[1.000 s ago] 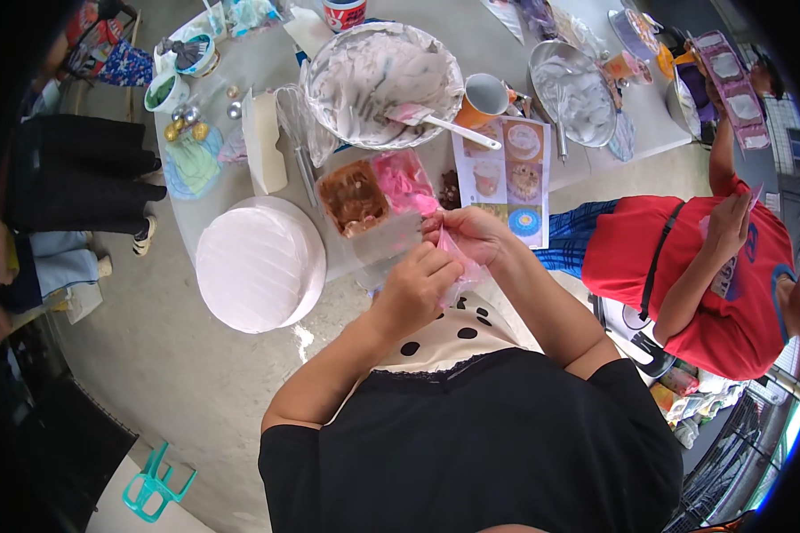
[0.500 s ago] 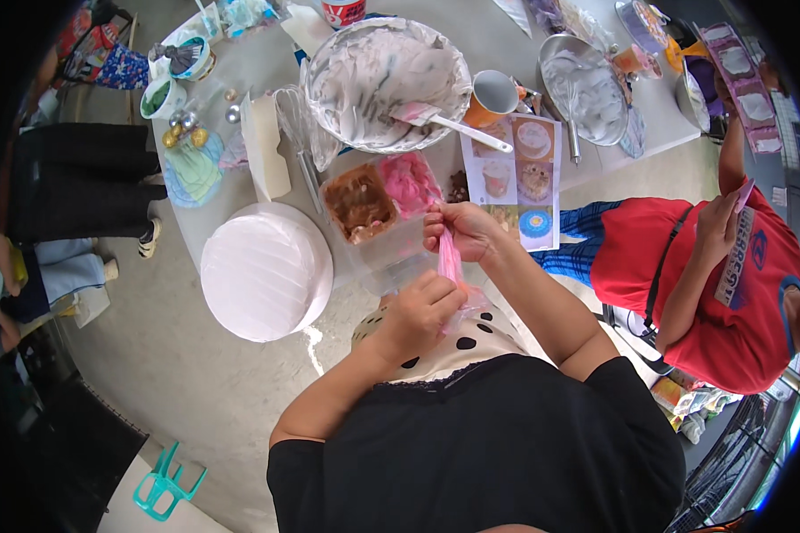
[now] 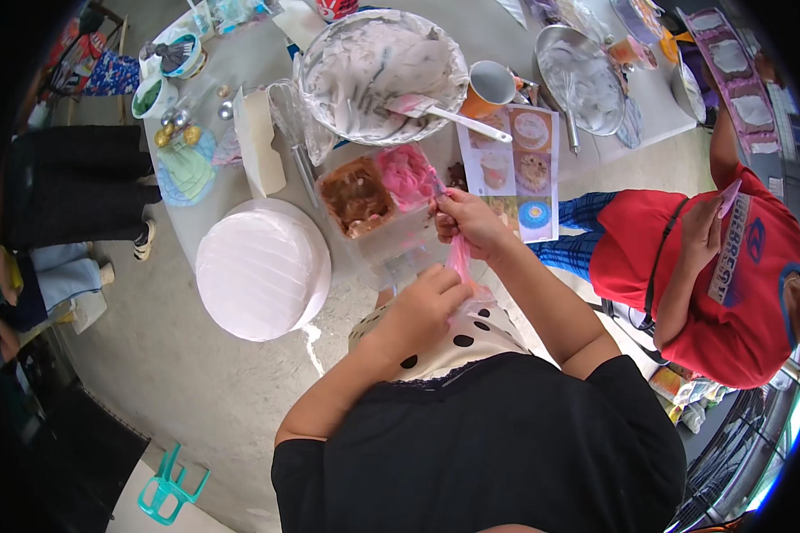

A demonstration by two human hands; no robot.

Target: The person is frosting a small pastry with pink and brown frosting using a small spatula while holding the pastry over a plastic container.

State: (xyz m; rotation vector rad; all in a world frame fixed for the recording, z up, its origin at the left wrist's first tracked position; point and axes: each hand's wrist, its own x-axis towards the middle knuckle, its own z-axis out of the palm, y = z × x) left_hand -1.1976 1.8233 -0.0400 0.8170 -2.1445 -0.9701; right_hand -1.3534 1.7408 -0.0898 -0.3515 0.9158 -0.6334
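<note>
We're mid-fill w/ the pink plastic piping bag (image 3: 460,259), right hand (image 3: 468,222) pinching its top, left hand (image 3: 420,306) fingers curled shut round its lower end, just below the clear tub of pink frosting (image 3: 406,176); next we prob need a firm squeeze downward

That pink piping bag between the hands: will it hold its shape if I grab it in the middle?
Probably not. The piping bag hangs as a thin, soft strip between the right hand and left hand, so it looks floppy. Its clear film likely makes it slippery. A mid-bag squeeze would probably push the pink filling toward either end.
</note>
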